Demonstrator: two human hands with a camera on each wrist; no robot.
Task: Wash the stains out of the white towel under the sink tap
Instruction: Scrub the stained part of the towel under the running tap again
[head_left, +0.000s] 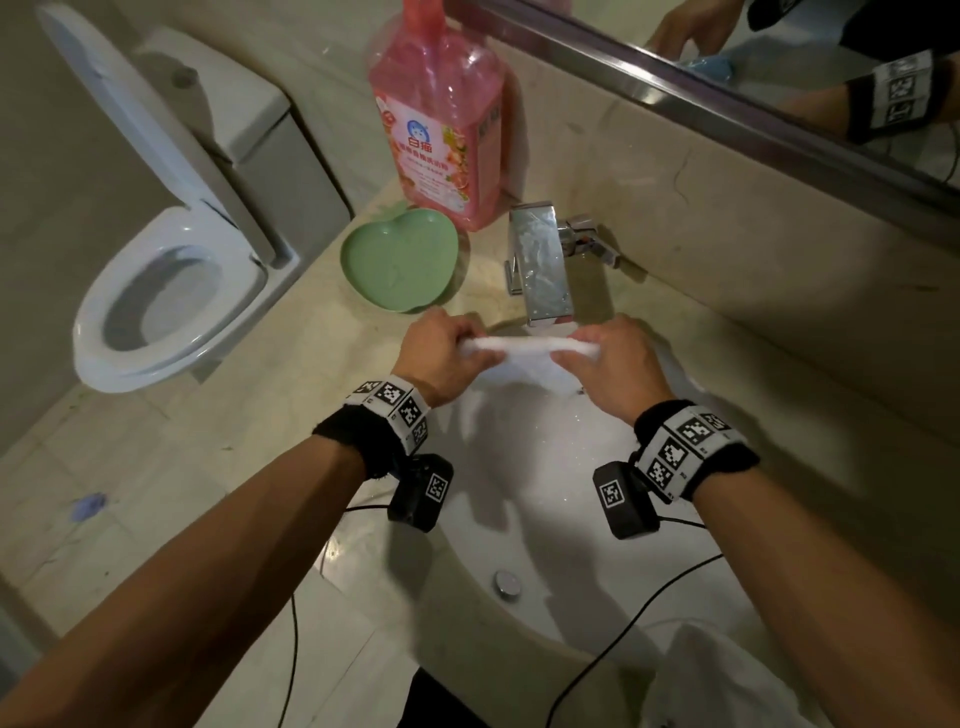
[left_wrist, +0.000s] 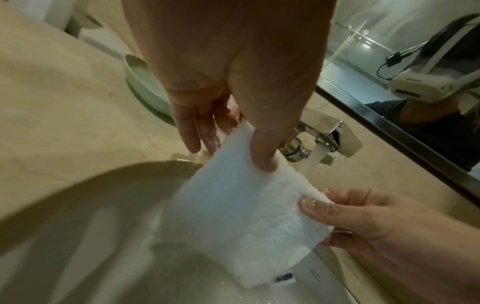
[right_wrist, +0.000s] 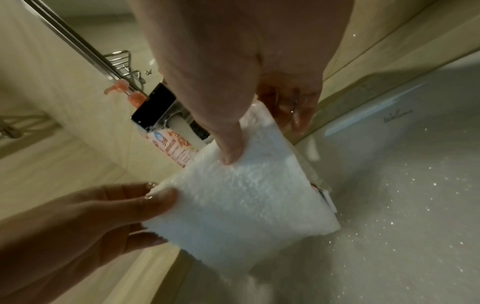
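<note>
A small white towel (head_left: 524, 358) hangs stretched between both hands over the white sink basin (head_left: 519, 493), right below the chrome tap (head_left: 540, 265). My left hand (head_left: 441, 353) pinches its left top corner with thumb and fingers; the same towel (left_wrist: 244, 209) hangs flat in the left wrist view. My right hand (head_left: 608, 364) pinches the right top corner, thumb on the near face of the towel (right_wrist: 241, 207). Water runs from the tap (left_wrist: 327, 142) just behind the cloth. No stain shows on the visible face.
A pink detergent bottle (head_left: 441, 114) and a green heart-shaped dish (head_left: 400, 260) stand on the counter left of the tap. An open toilet (head_left: 166, 291) is at the left. The basin drain (head_left: 506, 583) lies near me. A mirror (head_left: 779, 62) runs behind.
</note>
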